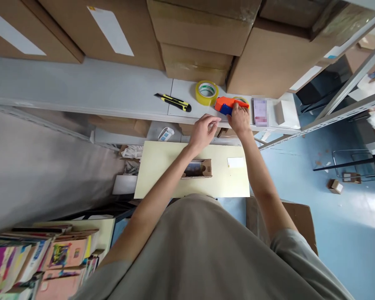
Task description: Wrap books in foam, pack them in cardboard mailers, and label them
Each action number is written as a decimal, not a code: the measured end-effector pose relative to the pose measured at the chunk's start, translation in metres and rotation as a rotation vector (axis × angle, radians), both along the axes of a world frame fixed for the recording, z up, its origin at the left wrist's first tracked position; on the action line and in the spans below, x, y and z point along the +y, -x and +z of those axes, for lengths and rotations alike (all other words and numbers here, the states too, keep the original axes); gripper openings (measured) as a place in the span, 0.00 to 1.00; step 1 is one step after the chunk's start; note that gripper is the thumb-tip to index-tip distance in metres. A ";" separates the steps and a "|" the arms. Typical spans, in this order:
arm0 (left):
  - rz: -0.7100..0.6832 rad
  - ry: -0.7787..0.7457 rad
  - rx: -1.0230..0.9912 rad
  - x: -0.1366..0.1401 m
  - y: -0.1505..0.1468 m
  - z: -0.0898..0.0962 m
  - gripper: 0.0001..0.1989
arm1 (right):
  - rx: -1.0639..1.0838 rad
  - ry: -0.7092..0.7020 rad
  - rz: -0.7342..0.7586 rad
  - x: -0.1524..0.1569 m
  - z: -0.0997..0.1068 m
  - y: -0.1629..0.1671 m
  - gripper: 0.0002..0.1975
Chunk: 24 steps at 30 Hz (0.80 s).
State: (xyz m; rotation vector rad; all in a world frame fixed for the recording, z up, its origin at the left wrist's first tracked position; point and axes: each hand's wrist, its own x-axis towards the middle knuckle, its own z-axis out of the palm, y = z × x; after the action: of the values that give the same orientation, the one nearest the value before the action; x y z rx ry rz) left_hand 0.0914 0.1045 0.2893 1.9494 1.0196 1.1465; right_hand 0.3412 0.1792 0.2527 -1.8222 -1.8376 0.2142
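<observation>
Reaching over the open carton point(207, 168), you're on handling the orange tape dispenser point(225, 103), I'd judge. Left hand point(203, 131): loosely open, nothing visible in it. Right hand point(240, 120): fingers on the dispenser, grip closure unclear; next move calls for a firm hold. Dispenser's at the shelf point(128, 87) front, extending left from that hand; tape roll point(200, 99) just beside.

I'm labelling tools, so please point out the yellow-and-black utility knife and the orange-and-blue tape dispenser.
Yellow-and-black utility knife point(176, 102), head view: middle of the handle.
Orange-and-blue tape dispenser point(226, 102), head view: orange body.
</observation>
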 end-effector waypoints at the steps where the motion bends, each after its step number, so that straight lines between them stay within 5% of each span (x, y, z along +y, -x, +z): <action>1: 0.002 0.023 -0.014 -0.006 0.002 -0.007 0.10 | 0.016 0.006 -0.007 -0.004 0.000 -0.002 0.25; 6: 0.064 0.207 -0.189 -0.060 0.027 -0.045 0.09 | 0.279 0.034 0.021 -0.082 0.005 0.017 0.32; 13: 0.187 0.447 -0.323 -0.168 0.079 -0.070 0.23 | 0.959 0.396 0.132 -0.226 -0.025 0.130 0.37; 18: 0.278 0.563 -0.283 -0.213 0.111 -0.076 0.23 | 1.012 0.547 0.087 -0.264 -0.042 0.180 0.38; 24: 0.196 0.590 -0.215 -0.225 0.137 -0.082 0.20 | 0.850 0.590 0.083 -0.277 -0.042 0.193 0.44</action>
State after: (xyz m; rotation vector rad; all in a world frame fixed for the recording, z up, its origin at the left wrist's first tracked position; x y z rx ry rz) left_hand -0.0457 -0.1210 0.2073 1.2600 1.2750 0.9840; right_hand 0.1478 -0.0976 0.2110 -1.5885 -1.2818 1.4379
